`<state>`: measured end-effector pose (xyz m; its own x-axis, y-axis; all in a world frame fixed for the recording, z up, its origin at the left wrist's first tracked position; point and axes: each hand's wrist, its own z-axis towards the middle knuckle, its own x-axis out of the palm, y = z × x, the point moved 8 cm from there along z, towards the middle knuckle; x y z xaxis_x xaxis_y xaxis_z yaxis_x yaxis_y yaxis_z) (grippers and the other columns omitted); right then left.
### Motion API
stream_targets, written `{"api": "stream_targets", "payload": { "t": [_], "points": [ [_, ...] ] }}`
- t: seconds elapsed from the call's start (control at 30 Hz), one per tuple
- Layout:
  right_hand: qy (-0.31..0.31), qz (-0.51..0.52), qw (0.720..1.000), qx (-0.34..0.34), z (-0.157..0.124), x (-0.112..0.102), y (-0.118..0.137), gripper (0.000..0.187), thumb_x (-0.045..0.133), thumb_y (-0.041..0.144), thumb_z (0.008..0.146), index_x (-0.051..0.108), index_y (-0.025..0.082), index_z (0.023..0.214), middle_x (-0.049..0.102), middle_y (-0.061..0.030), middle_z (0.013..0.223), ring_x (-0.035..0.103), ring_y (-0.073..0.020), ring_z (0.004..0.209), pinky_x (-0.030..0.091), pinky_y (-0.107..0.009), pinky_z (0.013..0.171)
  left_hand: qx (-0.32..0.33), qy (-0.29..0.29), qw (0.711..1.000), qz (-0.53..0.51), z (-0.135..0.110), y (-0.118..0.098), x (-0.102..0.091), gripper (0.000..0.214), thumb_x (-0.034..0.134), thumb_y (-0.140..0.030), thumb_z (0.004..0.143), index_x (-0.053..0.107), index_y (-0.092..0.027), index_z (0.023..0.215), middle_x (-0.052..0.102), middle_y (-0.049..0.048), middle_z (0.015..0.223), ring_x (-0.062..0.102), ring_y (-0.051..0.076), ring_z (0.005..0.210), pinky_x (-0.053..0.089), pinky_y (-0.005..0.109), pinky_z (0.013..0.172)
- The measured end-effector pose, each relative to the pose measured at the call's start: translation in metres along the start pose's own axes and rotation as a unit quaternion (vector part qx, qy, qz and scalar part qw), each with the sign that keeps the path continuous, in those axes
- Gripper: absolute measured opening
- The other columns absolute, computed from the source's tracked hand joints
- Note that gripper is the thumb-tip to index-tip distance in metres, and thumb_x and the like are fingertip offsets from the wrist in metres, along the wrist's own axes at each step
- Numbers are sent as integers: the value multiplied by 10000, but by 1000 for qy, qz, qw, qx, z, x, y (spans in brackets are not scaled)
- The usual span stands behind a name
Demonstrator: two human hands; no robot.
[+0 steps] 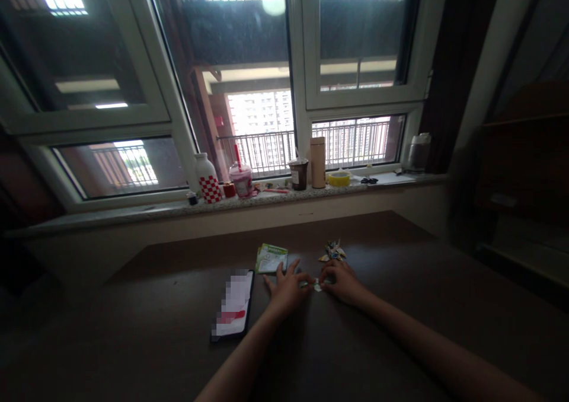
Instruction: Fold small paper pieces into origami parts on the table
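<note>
The small paper piece (pixel 317 285) lies in the lower middle of the frame, between the fingertips of both hands, low over the brown surface (pixel 169 277). It looks whitish with some green, but it is too small for me to tell its exact shape.

The left hand (pixel 288 289) has its thumb and forefinger brought close together at the left end of the piece, while its other fingers are spread toward the upper left. The right hand (pixel 341 281) is more curled, and its grip is pinched at the right end. Both grips seem to be nearly closed on the piece, although the contact itself is partly hidden.

In my judgement, the main danger is a tear or a wrong crease, because two hands work on a thing so small, and uneven pulling would cause it. The piece may also slip, as only the fingertips have hold of it. The colourful folded paper cluster (pixel 333 251) is just above the right hand; a lifted knuckle could push or flatten it. The spread left fingers are near the green and white packets (pixel 272 259) and could shift them. The phone (pixel 235 304), at the left, could be bumped if the left forearm swings outward.
</note>
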<state>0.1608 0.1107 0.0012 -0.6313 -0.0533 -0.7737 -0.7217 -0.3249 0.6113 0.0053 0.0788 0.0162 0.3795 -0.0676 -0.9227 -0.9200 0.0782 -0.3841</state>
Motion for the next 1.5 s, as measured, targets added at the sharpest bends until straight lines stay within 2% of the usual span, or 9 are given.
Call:
{"api": "stream_targets", "payload": {
  "t": [0.27,0.47,0.67,0.8,1.0,1.2,1.33,1.5],
  "points": [
    [10,-1,1000,-1,0,-2,-1,205,685,200,724,750,264,908,621,-63,1223,490,-268,1226,327,-427,1065,1,11,1000,4,1,4,4,264,518,-404,875,655,-485,1086,269,-88,1584,65,408,1473,14,820,1001],
    [14,6,1000,-9,2,0,-6,256,691,182,708,750,258,945,620,-67,1224,488,-261,1221,332,-408,1067,5,20,1000,11,-1,6,6,285,491,-440,892,636,-491,1132,242,-88,1595,61,407,1475,28,810,1016],
    [5,7,1000,-27,-1,1,-11,270,659,189,731,746,290,966,610,-42,1223,466,-255,1232,316,-412,1081,9,-20,999,24,-6,5,0,274,500,-503,884,659,-509,1106,283,-81,1582,61,385,1481,-33,787,1033],
    [-9,12,999,-29,-4,0,-8,220,647,238,758,749,282,948,605,-45,1217,469,-254,1224,326,-398,1072,5,-23,1000,20,-9,1,-3,294,557,-577,828,672,-514,1091,296,-66,1578,61,383,1482,-70,767,1043],
    [-33,-18,999,-21,-6,-3,-1,191,663,395,790,727,276,925,608,-54,1178,477,-263,1188,356,-416,1031,-11,-63,998,28,-6,-4,-6,256,575,-574,823,723,-474,1006,346,-59,1556,120,392,1469,-52,780,1041],
    [-45,-23,999,-8,-5,-3,2,187,702,417,769,723,272,884,612,-49,1145,494,-255,1161,358,-401,1014,-11,-86,996,18,-3,-4,-4,206,615,-537,818,737,-457,963,391,-64,1526,167,384,1450,-27,795,1033],
    [-43,-16,999,1,-4,-4,1,183,717,401,753,727,263,872,617,-55,1146,495,-255,1171,360,-393,1010,-13,-75,997,-3,-3,-5,-5,207,642,-502,802,745,-430,966,380,-41,1532,155,387,1450,-32,793,1033],
    [-15,-4,1000,3,-1,-3,-3,194,729,341,734,739,259,909,609,-66,1193,480,-264,1202,360,-394,1022,-20,-37,999,-1,-2,-3,-6,222,656,-457,791,732,-453,1000,307,-69,1568,101,393,1465,-28,785,1042]
  ]
}}
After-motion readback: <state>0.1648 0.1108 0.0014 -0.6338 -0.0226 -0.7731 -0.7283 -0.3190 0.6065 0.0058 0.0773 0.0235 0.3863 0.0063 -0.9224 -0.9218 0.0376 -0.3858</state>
